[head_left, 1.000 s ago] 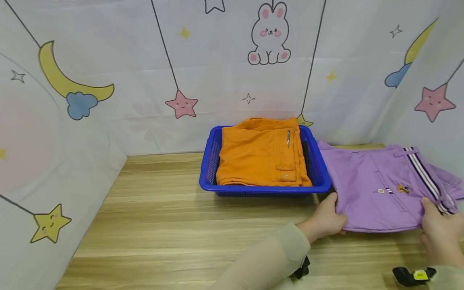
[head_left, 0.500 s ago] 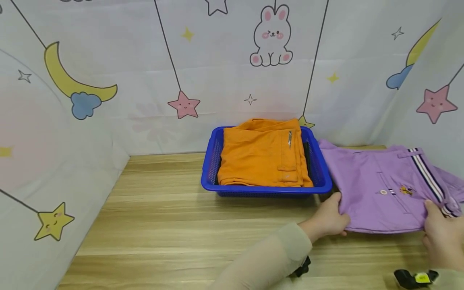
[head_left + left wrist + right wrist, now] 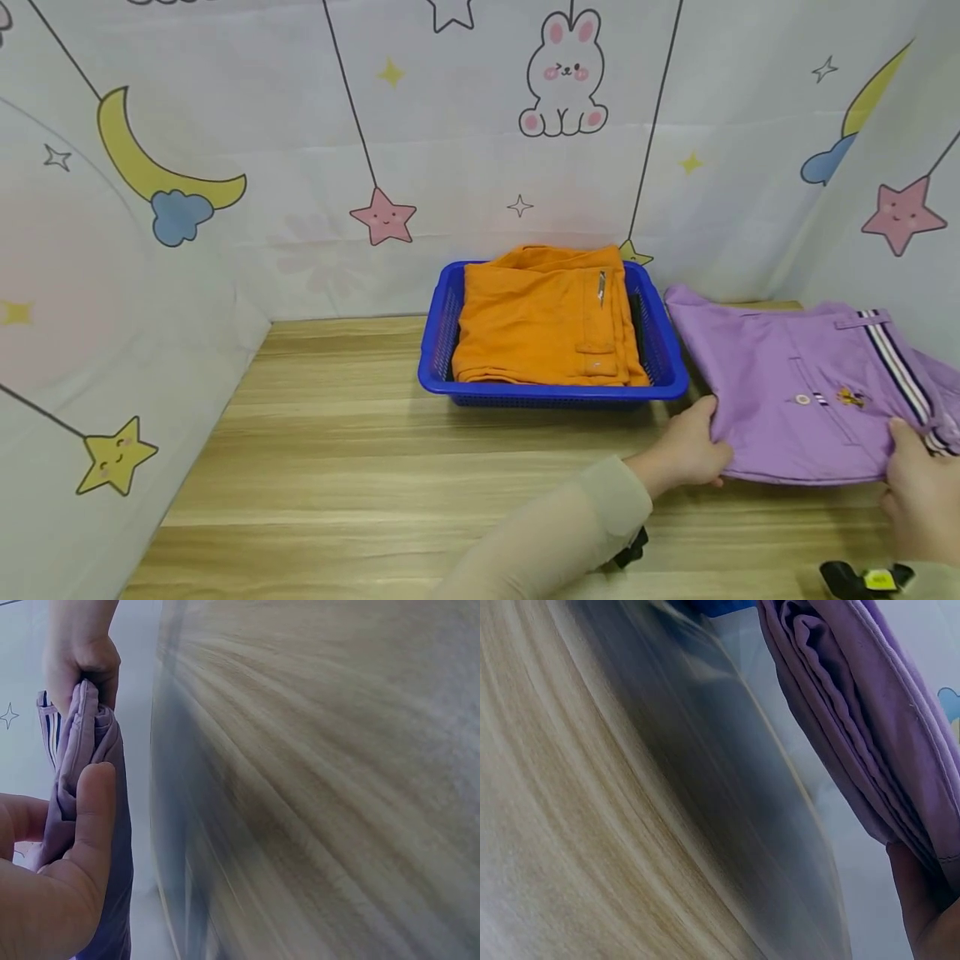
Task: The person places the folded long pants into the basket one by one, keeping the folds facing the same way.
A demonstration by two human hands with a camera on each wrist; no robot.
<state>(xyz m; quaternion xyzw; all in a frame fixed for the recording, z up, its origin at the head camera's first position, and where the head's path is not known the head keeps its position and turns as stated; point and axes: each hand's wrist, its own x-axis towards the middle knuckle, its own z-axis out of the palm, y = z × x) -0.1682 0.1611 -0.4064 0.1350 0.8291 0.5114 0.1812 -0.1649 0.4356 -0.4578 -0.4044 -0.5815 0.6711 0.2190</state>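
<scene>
Purple pants (image 3: 780, 392), folded into layers, hang between my two hands at the right of the head view. They carry a striped waistband, a button and a small embroidered patch. My left hand (image 3: 692, 446) pinches the near left corner, thumb on one side and fingers on the other, as the left wrist view shows at the pants' edge (image 3: 86, 742). By the striped end, my right hand (image 3: 924, 483) grips the near right corner. The layered folds (image 3: 855, 712) show in the right wrist view, with part of that hand below them.
A blue plastic basket (image 3: 555, 392) stands left of the pants, near the back wall. Folded orange pants (image 3: 536, 325) lie in it, over something dark at the right side. The wooden table (image 3: 337, 467) extends left and forward. A printed curtain (image 3: 450, 142) encloses the back and sides.
Both hands have shifted slightly to the right in the head view, carrying the purple pants with them. The basket and orange pants look unchanged apart from a small camera shift.
</scene>
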